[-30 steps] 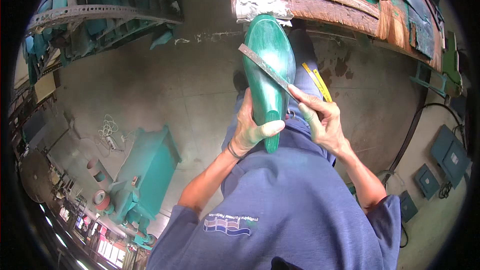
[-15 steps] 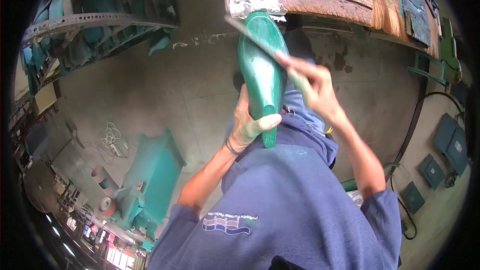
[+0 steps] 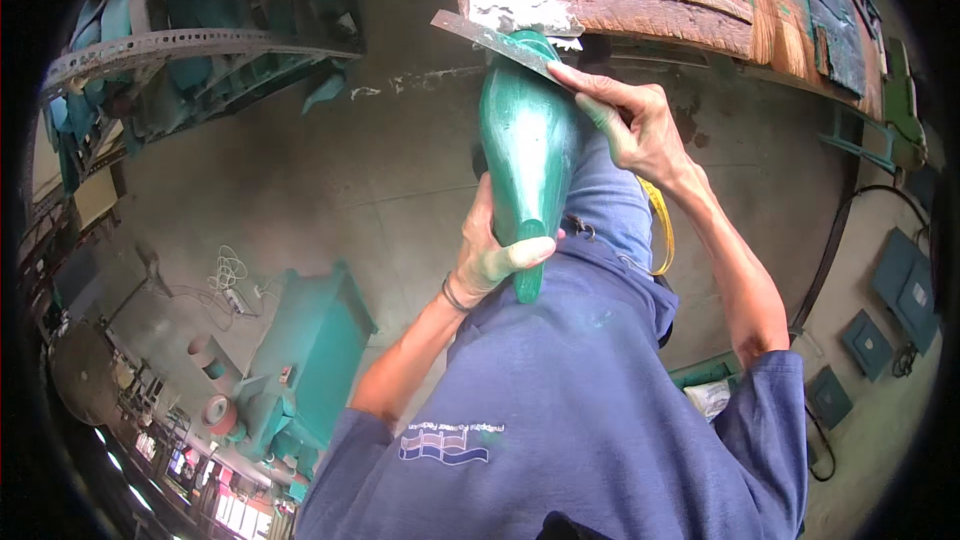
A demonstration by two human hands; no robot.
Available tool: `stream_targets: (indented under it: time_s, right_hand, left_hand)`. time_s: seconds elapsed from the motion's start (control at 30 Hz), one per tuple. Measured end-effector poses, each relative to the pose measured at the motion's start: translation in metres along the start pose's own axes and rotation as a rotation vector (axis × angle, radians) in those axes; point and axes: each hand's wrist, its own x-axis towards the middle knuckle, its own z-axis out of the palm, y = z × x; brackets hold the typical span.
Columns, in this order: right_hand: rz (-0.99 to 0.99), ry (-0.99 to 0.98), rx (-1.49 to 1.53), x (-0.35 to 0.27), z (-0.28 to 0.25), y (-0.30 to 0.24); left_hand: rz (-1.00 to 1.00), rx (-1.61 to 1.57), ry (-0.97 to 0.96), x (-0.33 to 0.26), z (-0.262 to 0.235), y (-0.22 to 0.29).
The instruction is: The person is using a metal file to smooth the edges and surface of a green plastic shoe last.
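Head view: the left hand (image 3: 488,252) has fingers clamped on the narrow end of the shoe last (image 3: 525,145), its far tip seemingly braced at the white pad (image 3: 520,6) on the desk (image 3: 655,24), likely for steadiness. Right hand (image 3: 640,125) fingers clamp one end of the file (image 3: 498,43), leaving its length slanting across the last.

Rack (image 3: 200,43): over on the left, its perforated rail dusty, blue-green pieces (image 3: 188,65) crowded behind it.
Machine (image 3: 318,330): boxy, teal, standing on the grey floor (image 3: 400,185).
White cable (image 3: 228,266): loosely coiled near the machine.
Yellow tape (image 3: 661,225): hanging in a loop.
Panels (image 3: 908,285): dark teal, over on the right, beside a black hose or cord (image 3: 838,230).
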Motion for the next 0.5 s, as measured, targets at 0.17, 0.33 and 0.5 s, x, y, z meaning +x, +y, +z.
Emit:
stream_targets:
  time_s: [0.17,0.33,0.5]
  right_hand:
    - [0.077,-0.008,-0.043,-0.070,0.014,-0.018]
    - [-0.029,0.038,-0.004,-0.009,0.003,0.006]
    - [0.009,-0.060,-0.031,-0.022,0.007,-0.008]
  left_hand:
    - [0.001,-0.051,0.022,-0.007,0.003,0.003]
    - [0.000,-0.036,-0.001,0.000,0.002,0.004]
    - [-0.031,-0.013,0.008,-0.004,-0.002,0.007]
